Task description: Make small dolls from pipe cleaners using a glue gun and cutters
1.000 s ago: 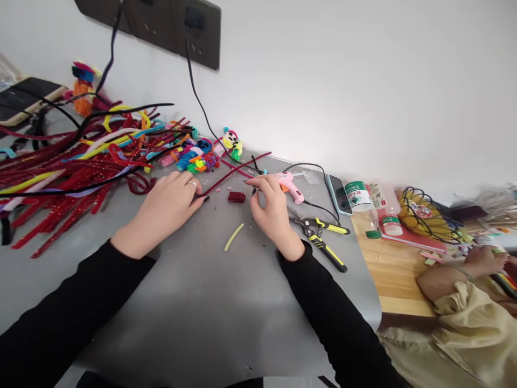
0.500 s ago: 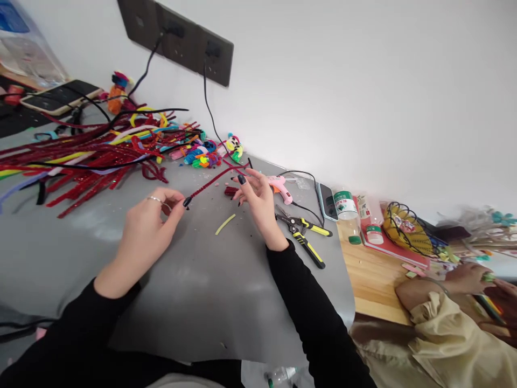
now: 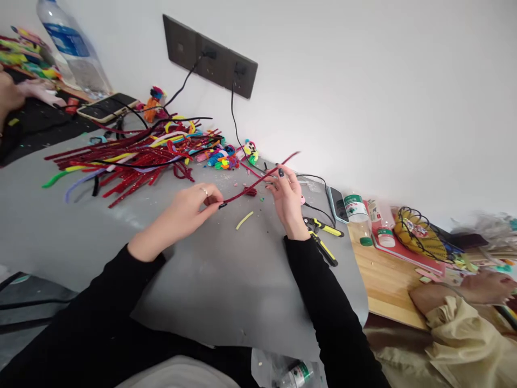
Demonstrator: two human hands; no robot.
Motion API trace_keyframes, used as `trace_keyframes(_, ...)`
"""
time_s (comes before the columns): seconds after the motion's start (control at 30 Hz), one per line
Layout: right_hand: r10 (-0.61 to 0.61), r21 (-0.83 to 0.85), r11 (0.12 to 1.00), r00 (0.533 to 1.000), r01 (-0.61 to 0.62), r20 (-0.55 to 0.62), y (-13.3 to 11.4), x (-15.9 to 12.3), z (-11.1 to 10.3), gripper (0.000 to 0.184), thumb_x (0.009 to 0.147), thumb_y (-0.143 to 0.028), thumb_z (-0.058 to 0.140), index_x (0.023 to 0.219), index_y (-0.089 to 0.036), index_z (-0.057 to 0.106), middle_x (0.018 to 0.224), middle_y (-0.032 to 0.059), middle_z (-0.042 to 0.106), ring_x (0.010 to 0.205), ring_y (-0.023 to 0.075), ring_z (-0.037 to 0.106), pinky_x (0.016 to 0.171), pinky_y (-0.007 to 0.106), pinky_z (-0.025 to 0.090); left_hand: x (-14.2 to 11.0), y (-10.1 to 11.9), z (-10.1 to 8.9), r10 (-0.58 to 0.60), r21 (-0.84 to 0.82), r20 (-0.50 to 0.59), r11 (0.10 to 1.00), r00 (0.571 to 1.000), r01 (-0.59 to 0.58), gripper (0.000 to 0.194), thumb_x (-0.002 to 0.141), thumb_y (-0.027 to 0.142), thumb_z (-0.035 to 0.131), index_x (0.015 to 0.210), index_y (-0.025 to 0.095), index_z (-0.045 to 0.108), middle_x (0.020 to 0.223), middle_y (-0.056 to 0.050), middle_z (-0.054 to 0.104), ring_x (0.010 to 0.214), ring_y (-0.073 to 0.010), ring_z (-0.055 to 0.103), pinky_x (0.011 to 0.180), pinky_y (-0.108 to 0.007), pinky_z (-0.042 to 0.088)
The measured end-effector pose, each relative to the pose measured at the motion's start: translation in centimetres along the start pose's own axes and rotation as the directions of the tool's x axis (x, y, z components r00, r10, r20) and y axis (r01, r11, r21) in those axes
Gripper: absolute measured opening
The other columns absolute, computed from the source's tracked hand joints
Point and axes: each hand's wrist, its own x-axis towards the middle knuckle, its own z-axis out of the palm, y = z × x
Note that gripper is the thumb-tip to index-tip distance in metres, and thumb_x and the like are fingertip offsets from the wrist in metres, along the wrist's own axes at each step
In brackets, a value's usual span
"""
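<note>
A dark red pipe cleaner (image 3: 253, 186) stretches between my two hands above the grey mat (image 3: 214, 280). My left hand (image 3: 189, 210) pinches its near end between thumb and index finger. Further along, my right hand (image 3: 286, 196) has thumb and fingertips closed on the same stem, whose free end sticks out beyond toward the wall. Beneath the stem lies a small dark red bundle (image 3: 250, 191). A short yellow-green piece (image 3: 244, 220) rests on the mat between the hands. Beside my right wrist are yellow-and-black pliers (image 3: 323, 242), partly hidden by that hand.
A heap of loose pipe cleaners (image 3: 137, 161) spreads at the left, with small colourful figures (image 3: 226, 156) next to it. Along the right stand a phone (image 3: 337, 205), a bottle (image 3: 357, 215) and a yellow basket (image 3: 420, 237). Another person's arm (image 3: 436, 296) is at far right.
My right hand, whose fingers were spread near the stem, is now closed on it. The stem's far part is straighter and points up to the right. The view has shifted left.
</note>
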Motion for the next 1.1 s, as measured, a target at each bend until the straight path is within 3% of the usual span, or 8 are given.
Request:
trace_keyframes(0.13,-0.106,0.054,0.99,0.952,0.126,-0.287,-1.0,1.5,-2.3,0.038,0.083,-0.045,0.083,0.103,-0.027,0.057,0.101,0.0007,0.077,0.086,0.0159,0.076,0.074,0.03,0.06,3.8,-0.8,-0.9,0.031,-0.08,0.165,0.997,0.986,-0.018,0.017,0.09,0.035,0.055,0.085,0.022,0.064,0.08,-0.002,0.072,0.072,-0.0197,0.066,0.069,-0.029,0.051)
trace_keyframes(0.2,-0.128,0.066,0.985,0.929,0.161,-0.346,-1.6,1.9,-3.3,0.037,0.083,-0.044,0.083,0.102,-0.026,0.057,0.099,0.001,0.078,0.083,0.0158,0.076,0.073,0.03,0.06,5.6,-1.2,-1.1,0.038,-0.086,0.206,0.996,0.978,-0.02,0.017,0.089,0.035,0.056,0.083,0.022,0.063,0.076,-0.002,0.07,0.07,-0.0193,0.065,0.065,-0.028,0.05)
trace_keyframes(0.3,-0.163,0.056,0.979,0.924,0.194,-0.345,-2.1,2.0,-4.0,0.037,0.084,-0.049,0.082,0.1,-0.023,0.061,0.082,-0.0023,0.074,0.067,0.0125,0.07,0.067,0.028,0.058,8.4,-2.0,-0.7,0.03,-0.113,0.245,0.994,0.969,-0.002,0.013,0.084,0.034,0.061,0.079,0.022,0.062,0.073,-0.002,0.07,0.07,-0.02,0.067,0.065,-0.029,0.051)
trace_keyframes(0.43,-0.216,-0.099,0.976,0.93,0.195,-0.296,-1.9,1.5,-3.5,0.043,0.094,-0.066,0.069,0.101,-0.024,0.061,0.06,-0.009,0.054,0.05,0.0106,0.049,0.049,0.024,0.042,12.9,-2.9,1.0,-0.047,-0.365,0.147,0.926,0.988,0.099,0.019,0.076,0.036,0.073,0.083,0.019,0.068,0.083,-0.007,0.076,0.078,-0.0208,0.071,0.072,-0.032,0.057)
trace_keyframes(0.57,-0.281,-0.36,0.91,0.943,0.204,-0.178,-1.5,0.5,-2.6,0.045,0.102,-0.073,0.05,0.104,-0.028,0.056,0.063,-0.0098,0.037,0.051,0.0132,0.039,0.052,0.028,0.039,16.4,-3.0,3.5,-0.08,-0.589,0.073,0.801,0.994,0.108,0.036,0.07,0.043,0.086,0.089,0.017,0.071,0.092,-0.01,0.079,0.085,-0.0212,0.073,0.079,-0.035,0.061)
trace_keyframes(0.7,-0.31,-0.601,0.777,0.945,0.188,-0.106,-1.5,-0.4,-2.0,0.043,0.107,-0.067,0.041,0.09,-0.028,0.05,0.072,-0.003,0.05,0.062,0.0176,0.047,0.062,0.033,0.042,16.6,-2.7,5.3,0.024,-0.6,0.178,0.795,0.984,0.089,0.044,0.065,0.05,0.09,0.087,0.015,0.074,0.09,-0.01,0.079,0.087,-0.0235,0.074,0.082,-0.037,0.063)
trace_keyframes(0.87,-0.208,-0.779,0.577,0.966,0.246,0.15,-1.6,-0.8,-1.5,0.03,0.11,-0.039,0.046,0.089,-0.023,0.059,0.078,0.0013,0.062,0.07,0.0174,0.053,0.068,0.032,0.042,14.6,-3.3,5.6,0.019,-0.588,0.227,0.8,0.974,0.122,0.035,0.073,0.048,0.088,0.086,0.017,0.076,0.089,-0.008,0.08,0.083,-0.0241,0.075,0.077,-0.036,0.064)
trace_keyframes(1.1,-0.237,-0.753,0.511,0.91,0.415,0.34,-0.8,-1.3,-1.1,0.022,0.109,-0.023,0.047,0.106,-0.02,0.068,0.08,0.0025,0.068,0.071,0.0175,0.06,0.067,0.031,0.045,13.0,-3.4,5.5,-0.006,-0.661,0.157,0.742,0.988,0.11,0.024,0.077,0.038,0.085,0.089,0.019,0.076,0.1,-0.009,0.082,0.093,-0.0252,0.078,0.089,-0.038,0.066)
